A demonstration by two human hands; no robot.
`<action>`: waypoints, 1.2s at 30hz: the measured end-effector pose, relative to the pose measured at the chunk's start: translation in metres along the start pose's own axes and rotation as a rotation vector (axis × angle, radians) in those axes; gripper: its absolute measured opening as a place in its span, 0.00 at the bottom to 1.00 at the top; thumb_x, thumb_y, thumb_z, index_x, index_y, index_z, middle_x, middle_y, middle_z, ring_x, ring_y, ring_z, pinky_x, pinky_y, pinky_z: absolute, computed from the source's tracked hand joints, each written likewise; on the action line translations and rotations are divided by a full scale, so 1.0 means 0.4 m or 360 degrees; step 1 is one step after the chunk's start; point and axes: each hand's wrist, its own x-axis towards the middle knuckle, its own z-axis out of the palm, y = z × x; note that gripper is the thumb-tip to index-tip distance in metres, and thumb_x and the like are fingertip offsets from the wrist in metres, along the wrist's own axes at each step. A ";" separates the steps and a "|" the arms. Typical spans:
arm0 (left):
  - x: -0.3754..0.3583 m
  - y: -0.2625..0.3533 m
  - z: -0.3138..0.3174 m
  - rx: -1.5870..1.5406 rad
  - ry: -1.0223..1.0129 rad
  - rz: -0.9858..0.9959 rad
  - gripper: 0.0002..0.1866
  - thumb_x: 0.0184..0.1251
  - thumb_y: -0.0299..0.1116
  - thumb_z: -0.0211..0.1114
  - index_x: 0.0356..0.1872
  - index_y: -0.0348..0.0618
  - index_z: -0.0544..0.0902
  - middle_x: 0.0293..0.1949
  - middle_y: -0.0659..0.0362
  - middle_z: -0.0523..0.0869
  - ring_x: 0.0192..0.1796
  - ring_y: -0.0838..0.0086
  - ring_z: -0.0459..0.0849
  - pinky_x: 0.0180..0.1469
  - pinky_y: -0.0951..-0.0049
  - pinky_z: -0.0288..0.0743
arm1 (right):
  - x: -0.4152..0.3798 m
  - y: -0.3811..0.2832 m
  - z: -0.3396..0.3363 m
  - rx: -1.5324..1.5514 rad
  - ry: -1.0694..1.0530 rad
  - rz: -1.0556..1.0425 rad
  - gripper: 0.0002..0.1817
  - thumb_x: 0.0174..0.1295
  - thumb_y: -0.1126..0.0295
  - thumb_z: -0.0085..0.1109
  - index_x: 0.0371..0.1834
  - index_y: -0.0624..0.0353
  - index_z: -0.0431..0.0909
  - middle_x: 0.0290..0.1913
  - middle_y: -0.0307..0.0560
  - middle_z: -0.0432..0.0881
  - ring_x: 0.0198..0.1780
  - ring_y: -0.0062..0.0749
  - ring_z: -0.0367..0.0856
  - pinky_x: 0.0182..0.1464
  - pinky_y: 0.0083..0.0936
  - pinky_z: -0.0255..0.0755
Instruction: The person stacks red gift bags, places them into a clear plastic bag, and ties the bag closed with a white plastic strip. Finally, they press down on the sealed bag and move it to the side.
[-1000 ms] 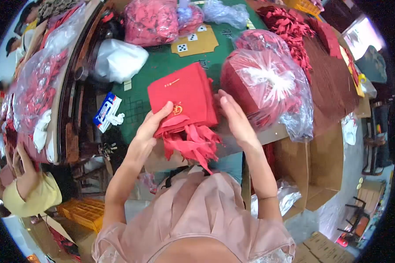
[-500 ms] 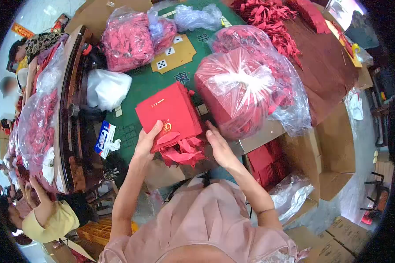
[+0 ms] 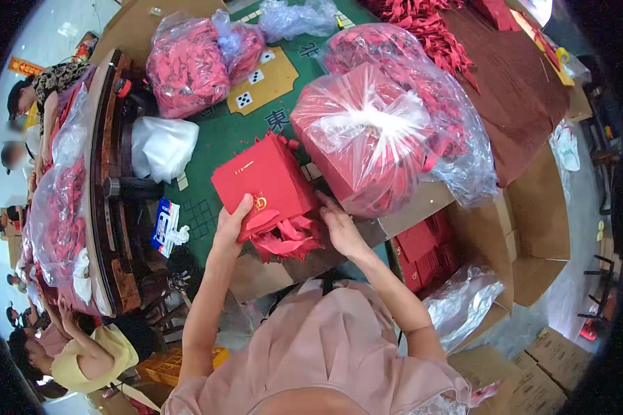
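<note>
A thick stack of flat red gift packets (image 3: 273, 176) with gold print and loose red ribbons hangs in front of me over the table's near edge. My left hand (image 3: 232, 225) is closed around its lower left corner, thumb on top and the other fingers hidden underneath. My right hand (image 3: 340, 225) is at the stack's right edge, fingers stretched out and touching its side. Red ribbon ends (image 3: 287, 237) spill from the near side between my hands. To the right of the stack stands a large clear plastic bag full of red packets (image 3: 353, 149).
More bagged red ribbon pieces (image 3: 190, 72) lie on the green table (image 3: 221, 149). An open cardboard box (image 3: 533, 238) with red packets (image 3: 426, 252) stands at lower right. A blue-white tissue pack (image 3: 165, 225) lies left. A person in yellow (image 3: 93, 356) works at another table.
My right hand has moved in against the stack's right edge. The stack has tilted slightly, showing more of its side. The view has shifted a little.
</note>
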 end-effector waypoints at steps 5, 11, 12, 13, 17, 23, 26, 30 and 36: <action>-0.001 0.000 0.005 -0.0001 -0.0003 0.0030 0.29 0.66 0.40 0.67 0.63 0.36 0.71 0.57 0.54 0.79 0.56 0.68 0.80 0.59 0.66 0.74 | 0.005 0.005 0.019 -0.0159 0.0133 -0.0078 0.22 0.72 0.70 0.42 0.67 0.66 0.66 0.60 0.59 0.75 0.64 0.41 0.72 0.66 0.30 0.61; 0.001 -0.003 0.001 0.0004 -0.0005 -0.0009 0.29 0.66 0.40 0.67 0.63 0.35 0.70 0.57 0.53 0.79 0.56 0.68 0.80 0.59 0.66 0.74 | -0.003 -0.022 0.044 -0.0364 0.0468 -0.0478 0.21 0.70 0.70 0.48 0.64 0.65 0.68 0.56 0.71 0.75 0.60 0.64 0.72 0.62 0.42 0.65; -0.003 -0.001 0.007 0.0002 0.0025 -0.0015 0.29 0.66 0.40 0.67 0.63 0.35 0.70 0.57 0.53 0.79 0.56 0.68 0.80 0.59 0.66 0.74 | -0.004 -0.025 0.041 -0.0433 0.0451 -0.0503 0.22 0.69 0.71 0.48 0.65 0.64 0.67 0.56 0.70 0.75 0.60 0.63 0.72 0.62 0.42 0.65; -0.005 0.000 0.009 0.0000 0.0055 -0.0020 0.29 0.66 0.40 0.67 0.62 0.35 0.71 0.56 0.53 0.80 0.56 0.68 0.80 0.58 0.67 0.75 | -0.003 -0.023 0.036 -0.0434 0.0449 -0.0504 0.22 0.69 0.71 0.48 0.65 0.64 0.67 0.56 0.70 0.75 0.60 0.63 0.72 0.62 0.42 0.65; 0.005 -0.009 -0.005 -0.0056 0.0000 -0.0052 0.28 0.66 0.40 0.68 0.62 0.35 0.71 0.56 0.53 0.80 0.55 0.68 0.81 0.58 0.67 0.75 | -0.010 -0.024 0.007 -0.0513 0.0268 -0.0546 0.26 0.65 0.73 0.50 0.68 0.63 0.65 0.61 0.66 0.72 0.63 0.58 0.70 0.66 0.38 0.62; -0.004 -0.010 0.013 0.0038 0.0062 -0.0075 0.29 0.64 0.40 0.69 0.61 0.36 0.72 0.55 0.53 0.80 0.54 0.68 0.81 0.58 0.67 0.75 | -0.009 0.006 0.012 -0.0637 0.0223 -0.0627 0.30 0.61 0.75 0.53 0.70 0.62 0.63 0.63 0.62 0.69 0.65 0.56 0.68 0.68 0.36 0.61; 0.000 -0.024 0.012 0.0031 0.0110 -0.0023 0.29 0.63 0.40 0.70 0.60 0.36 0.72 0.55 0.53 0.80 0.54 0.69 0.81 0.57 0.67 0.76 | -0.010 -0.001 0.012 -0.0631 0.0227 -0.0608 0.31 0.60 0.77 0.53 0.70 0.63 0.63 0.63 0.62 0.69 0.65 0.56 0.68 0.68 0.36 0.60; -0.003 -0.021 0.018 -0.0033 0.0106 -0.0044 0.29 0.63 0.39 0.71 0.60 0.36 0.72 0.54 0.54 0.80 0.54 0.69 0.81 0.56 0.67 0.76 | -0.008 0.001 0.008 -0.0555 0.0201 -0.0639 0.30 0.60 0.79 0.51 0.69 0.63 0.63 0.65 0.62 0.68 0.67 0.55 0.66 0.69 0.36 0.59; -0.006 -0.020 0.043 0.0148 0.0196 0.0006 0.27 0.62 0.36 0.72 0.58 0.35 0.73 0.53 0.54 0.82 0.52 0.71 0.81 0.56 0.68 0.76 | -0.004 -0.028 -0.013 -0.0133 -0.0001 -0.0116 0.31 0.62 0.72 0.42 0.72 0.67 0.59 0.72 0.59 0.62 0.74 0.46 0.58 0.75 0.33 0.47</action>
